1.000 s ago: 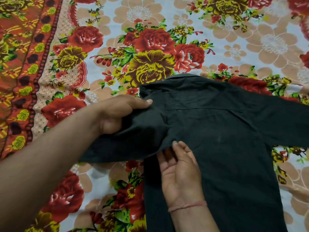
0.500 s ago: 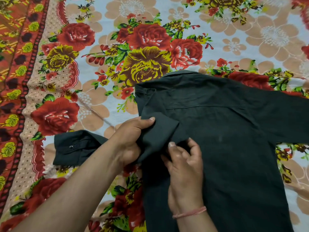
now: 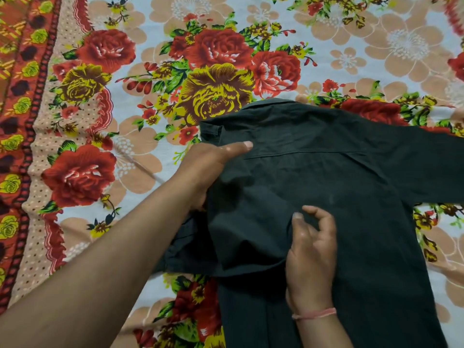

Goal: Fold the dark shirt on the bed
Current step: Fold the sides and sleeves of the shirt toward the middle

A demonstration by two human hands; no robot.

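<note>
Shirt: The dark shirt (image 3: 339, 187) lies back side up on the bed. Its collar (image 3: 271, 103) points to the far side, away from the person.
Bed: A flower bed sheet (image 3: 125, 121) covers the bed, with big red and yellow roses on a pale ground. Down the left side runs a red and orange border (image 3: 17, 96).
Left sleeve: The shirt's left sleeve (image 3: 241, 222) is folded over onto the back of the shirt. It makes a puffy, wrinkled flap. Its lower end (image 3: 175, 252) pokes out past the shirt's edge, just under the left arm.
Right sleeve: The other sleeve (image 3: 437, 162) lies flat and reaches out to the right edge of the view.
Left hand: The left hand (image 3: 208, 167) grips the folded sleeve up near the shoulder. The thumb (image 3: 238, 146) lies on top of the cloth and the fingers are tucked under it, so they are hidden.
Right hand: The right hand (image 3: 311, 254) sits on the shirt's back, right beside the folded flap. The fingers (image 3: 319, 217) are curled and loose, with nothing pinched between them. The heel of the hand seems to rest on the cloth.
Wrist: A thin pink thread band (image 3: 313, 313) is tied around the right wrist.
Lower shirt: The bottom part of the shirt (image 3: 376, 310) runs toward the person and out of the view.
</note>
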